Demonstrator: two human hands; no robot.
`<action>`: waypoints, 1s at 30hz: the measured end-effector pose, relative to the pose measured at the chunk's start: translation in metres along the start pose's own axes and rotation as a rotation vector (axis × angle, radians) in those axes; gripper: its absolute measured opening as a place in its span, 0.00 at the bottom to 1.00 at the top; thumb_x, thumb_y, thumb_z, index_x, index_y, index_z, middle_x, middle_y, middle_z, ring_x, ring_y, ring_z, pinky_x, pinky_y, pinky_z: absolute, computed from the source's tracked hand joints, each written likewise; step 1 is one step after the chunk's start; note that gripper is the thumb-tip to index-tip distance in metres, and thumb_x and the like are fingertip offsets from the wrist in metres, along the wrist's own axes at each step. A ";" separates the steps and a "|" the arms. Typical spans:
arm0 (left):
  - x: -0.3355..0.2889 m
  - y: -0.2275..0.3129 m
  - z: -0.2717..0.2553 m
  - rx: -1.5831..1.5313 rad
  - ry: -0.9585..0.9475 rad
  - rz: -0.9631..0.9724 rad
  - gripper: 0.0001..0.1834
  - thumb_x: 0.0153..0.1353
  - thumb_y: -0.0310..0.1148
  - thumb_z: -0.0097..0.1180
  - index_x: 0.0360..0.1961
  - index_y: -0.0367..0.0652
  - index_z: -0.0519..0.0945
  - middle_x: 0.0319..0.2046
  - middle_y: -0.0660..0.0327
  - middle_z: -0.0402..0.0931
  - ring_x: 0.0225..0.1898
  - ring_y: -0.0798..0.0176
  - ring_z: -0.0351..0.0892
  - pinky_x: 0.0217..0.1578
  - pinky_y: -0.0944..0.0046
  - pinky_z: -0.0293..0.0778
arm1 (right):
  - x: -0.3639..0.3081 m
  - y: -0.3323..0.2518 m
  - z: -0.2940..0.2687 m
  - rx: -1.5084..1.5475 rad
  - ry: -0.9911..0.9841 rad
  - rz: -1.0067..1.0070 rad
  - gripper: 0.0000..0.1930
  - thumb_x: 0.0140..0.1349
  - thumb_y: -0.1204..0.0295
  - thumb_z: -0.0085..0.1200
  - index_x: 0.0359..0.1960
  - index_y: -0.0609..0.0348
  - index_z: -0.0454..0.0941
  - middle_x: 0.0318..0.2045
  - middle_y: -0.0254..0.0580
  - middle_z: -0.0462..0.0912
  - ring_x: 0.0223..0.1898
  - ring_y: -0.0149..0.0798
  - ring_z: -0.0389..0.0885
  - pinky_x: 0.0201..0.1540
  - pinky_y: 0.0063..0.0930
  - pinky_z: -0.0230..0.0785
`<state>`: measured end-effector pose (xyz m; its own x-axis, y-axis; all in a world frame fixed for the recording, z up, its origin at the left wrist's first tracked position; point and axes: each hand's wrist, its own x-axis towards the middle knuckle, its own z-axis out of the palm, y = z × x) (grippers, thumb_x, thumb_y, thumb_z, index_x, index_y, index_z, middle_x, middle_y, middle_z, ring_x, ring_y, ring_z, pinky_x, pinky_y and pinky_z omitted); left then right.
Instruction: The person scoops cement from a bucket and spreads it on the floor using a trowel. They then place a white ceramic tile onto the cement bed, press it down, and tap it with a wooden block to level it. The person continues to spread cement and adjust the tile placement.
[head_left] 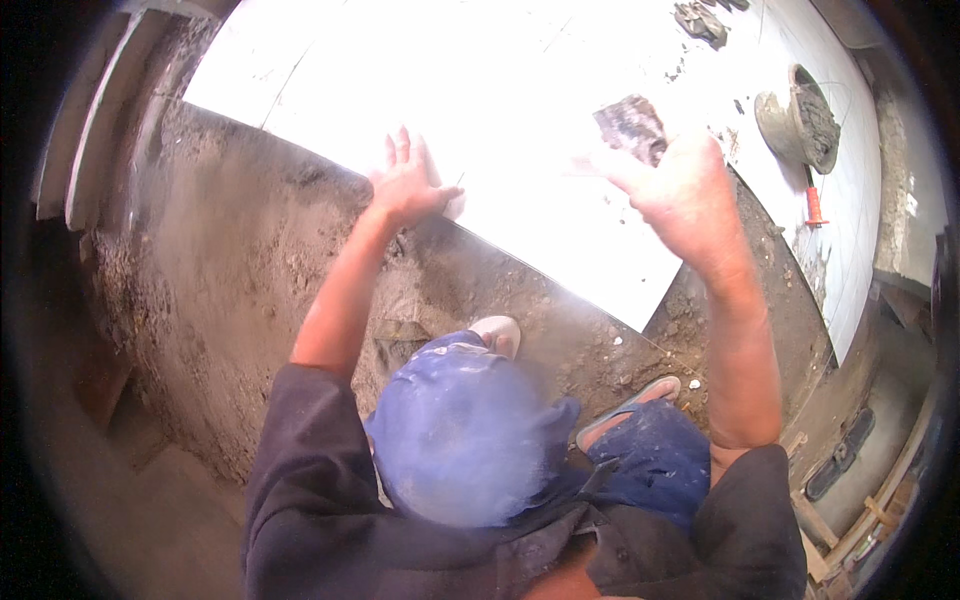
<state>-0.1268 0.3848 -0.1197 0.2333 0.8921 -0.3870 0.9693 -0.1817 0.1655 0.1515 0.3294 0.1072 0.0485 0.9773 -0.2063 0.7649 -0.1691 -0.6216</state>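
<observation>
Large white tiles [480, 110] cover the ground ahead of me, strongly overexposed. My left hand [405, 185] rests on the near edge of the tiles, its fingers spread and nothing in them. Further right, my right hand [685, 190] is over the tiles, its fingers curled and washed out by glare. A mottled dark grey and white piece [632, 128], perhaps a rag, shows right beside its thumb. Whether the fingers grip that piece is hard to make out.
Bare brown soil [260, 230] borders the tiles. At the right, a bucket [785, 125] of grey mortar lies tipped, near an orange-handled tool [815, 205]. A crumpled grey lump [700, 22] lies at the far right. Wooden strips [865, 525] lie at lower right. My sandalled foot [630, 405] is beside a tile corner.
</observation>
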 end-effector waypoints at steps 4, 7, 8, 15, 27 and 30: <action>-0.002 0.059 0.044 0.102 0.332 0.194 0.50 0.67 0.63 0.39 0.74 0.32 0.48 0.76 0.42 0.39 0.77 0.38 0.32 0.69 0.26 0.33 | -0.002 0.049 -0.009 -0.084 0.256 -0.266 0.22 0.56 0.64 0.65 0.49 0.64 0.78 0.31 0.37 0.84 0.23 0.25 0.77 0.26 0.23 0.71; 0.002 0.100 0.059 0.124 0.339 0.310 0.52 0.66 0.69 0.32 0.74 0.31 0.49 0.76 0.40 0.41 0.77 0.39 0.33 0.71 0.30 0.24 | -0.010 0.067 -0.032 -0.001 0.078 -0.040 0.21 0.56 0.66 0.63 0.50 0.62 0.78 0.35 0.38 0.83 0.28 0.28 0.78 0.33 0.24 0.73; 0.003 0.114 0.055 0.127 0.324 0.349 0.52 0.66 0.69 0.32 0.74 0.31 0.49 0.76 0.40 0.40 0.77 0.39 0.33 0.71 0.31 0.23 | -0.020 0.071 -0.042 0.019 0.067 0.026 0.21 0.56 0.66 0.63 0.50 0.62 0.78 0.35 0.39 0.83 0.30 0.29 0.78 0.36 0.25 0.74; 0.056 0.121 0.046 -0.016 0.359 0.339 0.53 0.64 0.69 0.36 0.75 0.34 0.47 0.76 0.42 0.39 0.78 0.43 0.32 0.73 0.36 0.24 | -0.063 0.119 -0.083 0.038 0.183 -0.066 0.19 0.55 0.68 0.60 0.47 0.67 0.77 0.36 0.47 0.85 0.37 0.38 0.82 0.46 0.33 0.74; 0.146 0.147 0.019 0.136 0.424 0.377 0.52 0.65 0.68 0.39 0.73 0.30 0.53 0.75 0.43 0.46 0.77 0.39 0.38 0.70 0.28 0.30 | -0.054 0.138 -0.100 0.218 0.075 0.202 0.17 0.52 0.74 0.58 0.44 0.63 0.73 0.29 0.41 0.78 0.32 0.31 0.75 0.40 0.29 0.69; 0.197 0.162 -0.013 0.086 0.466 0.274 0.52 0.63 0.69 0.40 0.72 0.33 0.56 0.75 0.45 0.49 0.77 0.41 0.39 0.71 0.29 0.29 | -0.055 0.141 -0.100 0.226 0.067 0.212 0.20 0.49 0.76 0.59 0.46 0.64 0.73 0.28 0.41 0.78 0.30 0.32 0.76 0.37 0.29 0.70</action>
<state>0.0752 0.5367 -0.1572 0.4381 0.8926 0.1064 0.8852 -0.4490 0.1218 0.3213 0.2649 0.1062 0.2392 0.9223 -0.3036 0.5717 -0.3866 -0.7237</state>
